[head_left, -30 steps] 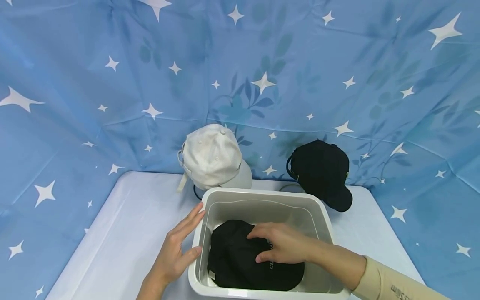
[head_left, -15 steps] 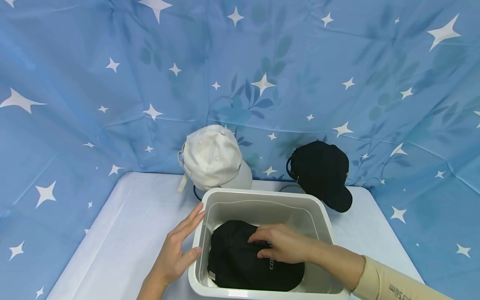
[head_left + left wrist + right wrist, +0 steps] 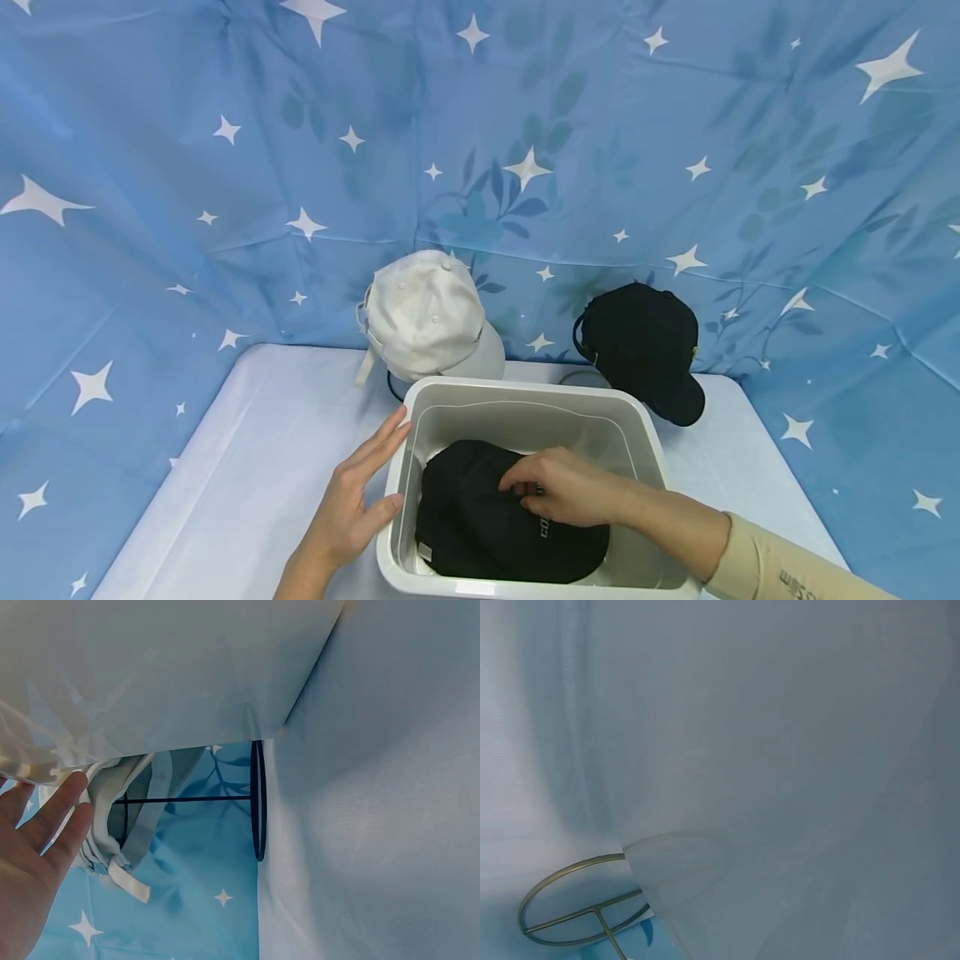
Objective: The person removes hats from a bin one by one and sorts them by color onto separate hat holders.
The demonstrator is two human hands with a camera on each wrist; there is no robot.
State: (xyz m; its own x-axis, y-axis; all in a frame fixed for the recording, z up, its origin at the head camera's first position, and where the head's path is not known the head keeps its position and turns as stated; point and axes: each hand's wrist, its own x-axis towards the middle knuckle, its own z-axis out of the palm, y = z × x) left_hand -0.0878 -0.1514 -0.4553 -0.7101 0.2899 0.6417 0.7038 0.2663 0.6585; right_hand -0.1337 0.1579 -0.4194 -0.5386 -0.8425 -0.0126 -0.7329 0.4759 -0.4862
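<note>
Head view high, looking down at the bin (image 3: 525, 400), both wrist views pressed close against its walls (image 3: 375, 787)

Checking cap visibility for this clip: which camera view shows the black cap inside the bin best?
The head view: the black cap lies in the white bin under the right hand. The left wrist view shows only the bin's outer wall and the left hand; the right wrist view shows none of the cap.

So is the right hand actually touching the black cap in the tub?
Touching. In the head view the right hand lies on the black cap, fingers curled into its fabric.
</note>
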